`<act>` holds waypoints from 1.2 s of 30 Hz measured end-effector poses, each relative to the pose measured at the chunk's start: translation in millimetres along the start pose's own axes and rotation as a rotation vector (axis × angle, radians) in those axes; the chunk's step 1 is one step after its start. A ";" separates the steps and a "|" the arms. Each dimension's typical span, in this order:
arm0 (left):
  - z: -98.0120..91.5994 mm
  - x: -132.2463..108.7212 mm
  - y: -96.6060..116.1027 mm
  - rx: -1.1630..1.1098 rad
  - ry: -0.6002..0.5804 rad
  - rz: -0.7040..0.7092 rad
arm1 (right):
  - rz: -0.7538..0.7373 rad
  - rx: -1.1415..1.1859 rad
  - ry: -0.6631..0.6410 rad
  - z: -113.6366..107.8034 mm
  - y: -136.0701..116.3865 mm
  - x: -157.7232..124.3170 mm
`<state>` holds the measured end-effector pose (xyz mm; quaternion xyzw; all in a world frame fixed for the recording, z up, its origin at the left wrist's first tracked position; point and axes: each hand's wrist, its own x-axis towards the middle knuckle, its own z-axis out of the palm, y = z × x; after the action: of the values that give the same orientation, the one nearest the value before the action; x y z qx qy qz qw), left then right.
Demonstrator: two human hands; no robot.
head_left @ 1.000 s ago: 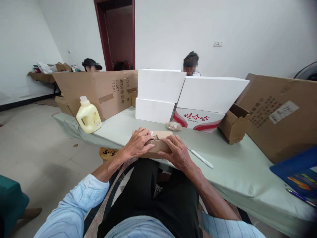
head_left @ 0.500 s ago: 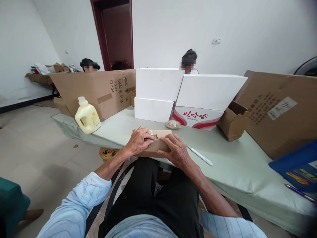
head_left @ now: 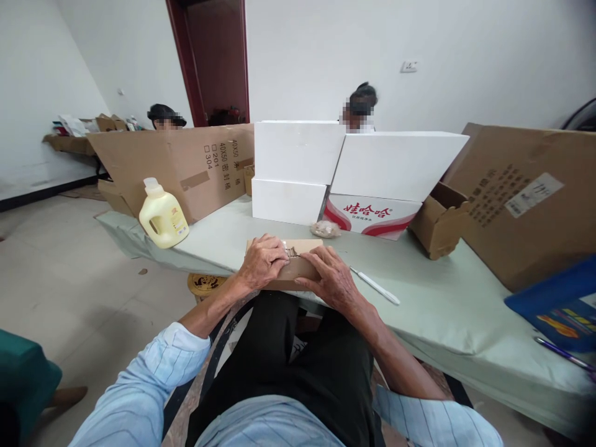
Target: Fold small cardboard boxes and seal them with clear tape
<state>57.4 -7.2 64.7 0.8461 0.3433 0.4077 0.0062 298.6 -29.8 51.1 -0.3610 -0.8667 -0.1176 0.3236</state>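
Observation:
A small brown cardboard box (head_left: 291,279) lies at the table's front edge, close to my lap. My left hand (head_left: 264,259) is closed over its left part, fingertips at a dark, torn-looking patch on the top. From the other side my right hand (head_left: 328,273) grips the box, with the thumb along the near face and the fingers on top by the same patch. What lies beneath the fingertips is partly hidden. To the right of my right hand rests a white, slim-handled knife (head_left: 375,285). Just behind the box sits a small clear bag (head_left: 325,230) with pale contents.
White boxes (head_left: 298,152) are stacked behind. A yellow jug (head_left: 162,214) stands left, before a large carton (head_left: 177,167). On the right are an open small carton (head_left: 437,223), another large carton (head_left: 526,198), a blue container (head_left: 559,304) and a pen (head_left: 563,354). Two people sit beyond.
The view has tilted down slightly, so the scene sits a little higher or lower in places. Both hands stay on the box with almost the same grip.

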 end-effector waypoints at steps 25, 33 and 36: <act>-15.8 42.2 -35.1 -0.495 -0.339 -0.434 | -0.022 -0.028 0.014 -0.8 -5.7 -8.8; -8.1 39.3 -36.7 -0.330 -0.264 -0.327 | -0.026 -0.030 0.027 1.3 -4.6 -9.2; -8.4 36.4 -33.1 -0.232 -0.231 -0.272 | -0.030 -0.033 0.040 0.9 -5.3 -9.0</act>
<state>48.2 37.2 85.6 0.8266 0.4023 0.3403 0.1976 299.2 -38.1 44.8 -0.3505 -0.8634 -0.1438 0.3331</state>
